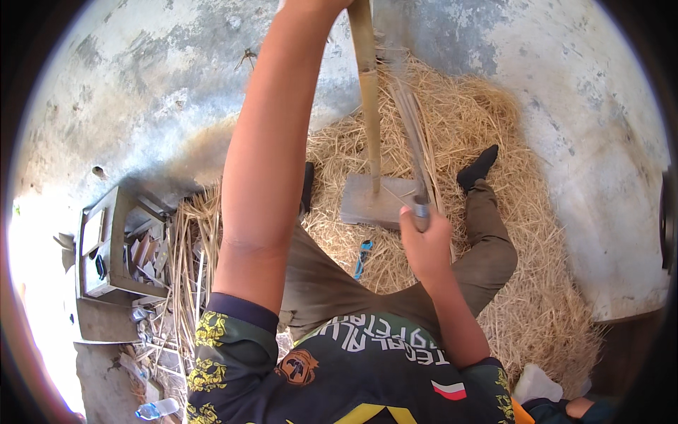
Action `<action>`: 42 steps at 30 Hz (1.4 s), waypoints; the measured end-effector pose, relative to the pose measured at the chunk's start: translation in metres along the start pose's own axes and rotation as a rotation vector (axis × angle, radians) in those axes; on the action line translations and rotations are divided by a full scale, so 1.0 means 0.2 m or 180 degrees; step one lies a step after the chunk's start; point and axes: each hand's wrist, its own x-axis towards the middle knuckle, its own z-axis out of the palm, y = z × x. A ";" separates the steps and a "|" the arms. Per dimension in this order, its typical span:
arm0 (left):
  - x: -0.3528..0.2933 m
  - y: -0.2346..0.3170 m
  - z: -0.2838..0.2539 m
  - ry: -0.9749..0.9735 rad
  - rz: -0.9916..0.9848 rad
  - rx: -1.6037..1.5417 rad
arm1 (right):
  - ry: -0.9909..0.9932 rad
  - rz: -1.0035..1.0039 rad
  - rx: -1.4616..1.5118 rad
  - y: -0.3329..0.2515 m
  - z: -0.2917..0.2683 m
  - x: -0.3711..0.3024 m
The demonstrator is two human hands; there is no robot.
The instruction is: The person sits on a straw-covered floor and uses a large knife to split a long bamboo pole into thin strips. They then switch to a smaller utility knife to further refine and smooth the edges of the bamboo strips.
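My left arm stretches up to the top edge, where my left hand [318,4] is mostly cut off by the picture. It holds the upper part of a bamboo pole [369,99], whose lower end stands on a wooden block [359,201]. Low and to the right of the pole, my right hand [428,246] is closed round the handle of a machete [412,131]. Motion smears its long blade, which points away from me, apart from the pole. Thin split strips [432,166] show close beside the blade.
Straw and shavings [544,261] cover the floor around my outstretched legs [487,275]. A blue-handled tool [363,259] lies between them. At left are a wooden stool [116,240], loose bamboo strips [194,247] and a water bottle [157,408]. A weathered wall [155,92] rises behind.
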 end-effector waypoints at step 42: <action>-0.01 -0.08 0.20 -0.0284 -0.0167 -0.0230 | -0.0263 0.0756 0.0419 0.07 -0.11 0.04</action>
